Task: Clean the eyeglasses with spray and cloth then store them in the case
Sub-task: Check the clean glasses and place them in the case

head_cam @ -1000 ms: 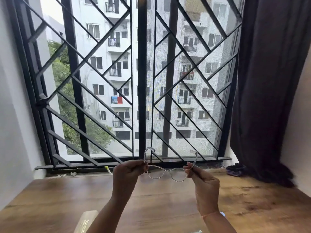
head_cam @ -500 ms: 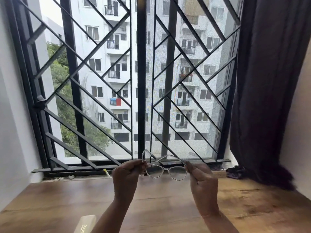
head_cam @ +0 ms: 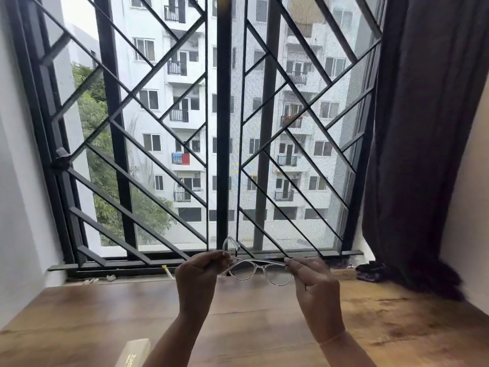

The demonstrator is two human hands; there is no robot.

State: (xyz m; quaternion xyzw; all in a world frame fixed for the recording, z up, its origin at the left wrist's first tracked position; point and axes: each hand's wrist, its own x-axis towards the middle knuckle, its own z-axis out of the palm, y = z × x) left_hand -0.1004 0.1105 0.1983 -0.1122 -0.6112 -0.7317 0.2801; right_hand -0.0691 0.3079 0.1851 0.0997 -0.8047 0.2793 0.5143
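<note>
I hold a pair of clear-framed eyeglasses (head_cam: 260, 271) up in front of the window, above the wooden table (head_cam: 251, 321). My left hand (head_cam: 199, 274) pinches the frame's left end, where one temple arm still sticks up. At the frame's right end, my right hand (head_cam: 313, 279) pinches the glasses; the right temple arm lies folded across the top of the lenses. A cream-coloured case (head_cam: 132, 353) lies on the table at the bottom edge, left of my left forearm, partly cut off.
A black window grille (head_cam: 225, 144) fills the view behind the glasses. A dark curtain (head_cam: 420, 144) hangs at the right, with a small dark bundle (head_cam: 370, 271) on the sill beside it. Small bits of litter (head_cam: 168, 271) lie along the sill.
The right temple arm, upright a second ago, has folded down across the lenses. Both hands have stayed at the frame's ends and dropped slightly in view.
</note>
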